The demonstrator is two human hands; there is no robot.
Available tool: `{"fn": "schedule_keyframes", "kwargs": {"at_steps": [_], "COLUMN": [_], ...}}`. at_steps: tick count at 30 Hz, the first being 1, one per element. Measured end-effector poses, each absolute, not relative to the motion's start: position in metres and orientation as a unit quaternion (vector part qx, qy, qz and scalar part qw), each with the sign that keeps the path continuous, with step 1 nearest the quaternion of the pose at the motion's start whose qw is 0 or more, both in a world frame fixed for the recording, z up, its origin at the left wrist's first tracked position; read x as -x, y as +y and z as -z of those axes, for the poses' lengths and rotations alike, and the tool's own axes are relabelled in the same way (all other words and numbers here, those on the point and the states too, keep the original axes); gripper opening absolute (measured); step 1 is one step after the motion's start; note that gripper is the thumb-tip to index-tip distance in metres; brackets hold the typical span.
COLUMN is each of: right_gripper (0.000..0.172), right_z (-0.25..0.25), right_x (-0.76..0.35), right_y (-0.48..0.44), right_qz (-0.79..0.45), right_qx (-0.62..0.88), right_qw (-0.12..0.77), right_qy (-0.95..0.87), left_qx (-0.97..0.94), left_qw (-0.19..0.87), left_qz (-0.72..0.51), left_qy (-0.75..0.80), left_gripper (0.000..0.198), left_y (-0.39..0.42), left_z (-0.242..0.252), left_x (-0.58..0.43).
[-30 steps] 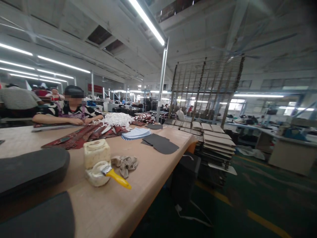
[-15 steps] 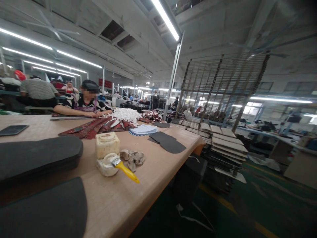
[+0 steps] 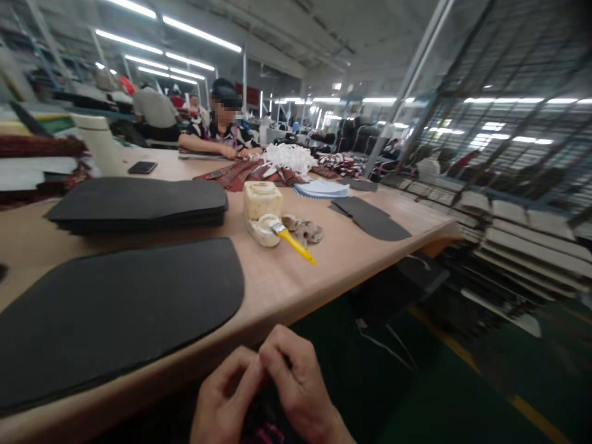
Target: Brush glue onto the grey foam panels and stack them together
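Close together at the bottom of the view, my left hand (image 3: 226, 394) and my right hand (image 3: 296, 376) meet at the fingertips, just off the table's front edge. Both are closed, thumbs against curled forefingers; anything pinched between them is too small or hidden to make out. On the table to the left lies a large dark grey sheet (image 3: 134, 308) with rounded corners. Behind it is a stack of similar dark grey pieces (image 3: 139, 200). A yellow-handled brush (image 3: 296, 245) rests on a whitish cut-open plastic container (image 3: 263, 203), beside a crumpled rag (image 3: 305, 230).
Across the brown-covered table (image 3: 277, 287) a co-worker (image 3: 222, 123) handles dark red patterned fabric (image 3: 240, 174). White strips (image 3: 289, 158), light blue sheets (image 3: 322, 189), grey pieces (image 3: 377, 217), a phone (image 3: 142, 167) and a pale bottle (image 3: 98, 145) lie about. A rack of boards (image 3: 531, 246) stands right.
The view has turned down and to the left, bringing more of the table and grey sheet into sight. Both my hands have come into view at the bottom.
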State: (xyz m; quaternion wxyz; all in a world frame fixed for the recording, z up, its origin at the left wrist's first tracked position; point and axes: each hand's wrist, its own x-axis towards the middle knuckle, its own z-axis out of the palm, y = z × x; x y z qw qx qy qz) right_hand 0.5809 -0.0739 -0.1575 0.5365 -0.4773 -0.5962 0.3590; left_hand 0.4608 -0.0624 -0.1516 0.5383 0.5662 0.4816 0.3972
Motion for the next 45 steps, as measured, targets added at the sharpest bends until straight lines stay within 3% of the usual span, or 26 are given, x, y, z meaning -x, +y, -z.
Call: {"fn": "schedule_keyframes", "kwargs": {"at_steps": [5, 15, 19, 23, 29, 39, 45], "right_gripper": [0.036, 0.033, 0.021, 0.032, 0.006, 0.014, 0.013], "right_z": [0.169, 0.18, 0.196, 0.194, 0.168, 0.142, 0.143], "right_x": [-0.577, -0.596, -0.609, -0.604, -0.604, -0.621, -0.617], "right_y": [-0.076, -0.072, -0.076, -0.084, -0.084, -0.08, -0.078], "right_qz": [-0.369, -0.353, -0.367, -0.409, -0.456, -0.356, -0.32], "right_qx": [0.491, 0.505, 0.541, 0.527, 0.465, 0.427, 0.426], "right_qw": [0.583, 0.652, 0.624, 0.608, 0.531, 0.376, 0.383], "right_qy": [-0.532, -0.442, -0.429, -0.43, -0.543, -0.741, -0.755], "left_qx": [-0.479, -0.506, -0.504, -0.501, -0.498, -0.502, -0.506], "left_qw": [0.608, 0.552, 0.547, 0.579, 0.655, 0.699, 0.705], "left_qz": [-0.451, -0.468, -0.477, -0.452, -0.389, -0.33, -0.316], "left_qy": [0.445, 0.468, 0.469, 0.456, 0.413, 0.387, 0.383], "left_gripper": [0.041, 0.032, 0.031, 0.033, 0.041, 0.041, 0.042], "left_y": [-0.063, -0.069, -0.067, -0.064, -0.061, -0.06, -0.058], "left_z": [0.159, 0.159, 0.161, 0.162, 0.173, 0.171, 0.174], "left_x": [-0.473, -0.471, -0.468, -0.467, -0.46, -0.449, -0.447]}}
